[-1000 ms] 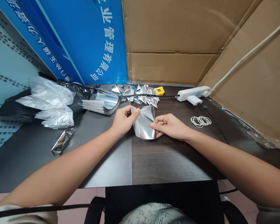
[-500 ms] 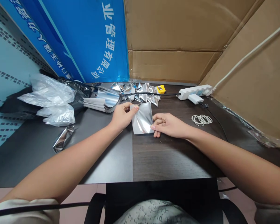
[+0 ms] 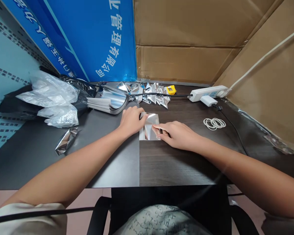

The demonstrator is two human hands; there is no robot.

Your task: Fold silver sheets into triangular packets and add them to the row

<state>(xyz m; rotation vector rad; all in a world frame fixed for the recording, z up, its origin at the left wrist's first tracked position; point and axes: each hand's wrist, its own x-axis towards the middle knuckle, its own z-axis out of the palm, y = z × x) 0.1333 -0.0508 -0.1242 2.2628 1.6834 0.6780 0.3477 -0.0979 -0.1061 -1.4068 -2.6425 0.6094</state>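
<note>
1. From your head camera, your left hand point(image 3: 131, 121) and right hand point(image 3: 177, 134) met over a silver foil pouch point(image 3: 149, 126), which lay flat on the bench point(image 3: 112, 163), its left edge along the seam where a matte grey panel met a dark wood-grain one.
2. Your left fingers point(image 3: 139, 115) were together, pressed on the pouch's upper left corner. Your right fingers point(image 3: 156, 128) were also together, lying across its right part. You could not tell from this view whether either hand pinched it.
3. Beyond your hands stood a curved stack of stiff foil pouches point(image 3: 112, 103), and beside it lay a row of crumpled, creased foil pouches point(image 3: 147, 93), with a black cable point(image 3: 159, 95) running across them.
4. To the right were a small yellow object point(image 3: 171, 89), a white power strip point(image 3: 205, 93) with a plug-in adapter point(image 3: 207, 101), and a loose loop of pale rubber bands point(image 3: 214, 123).
5. To the left lay soft, clear plastic bags point(image 3: 49, 94) and a lone wrinkled foil pouch point(image 3: 66, 141).
6. Behind the bench rose a glossy blue printed banner point(image 3: 88, 39) and corrugated cardboard sheets point(image 3: 186, 42).
</note>
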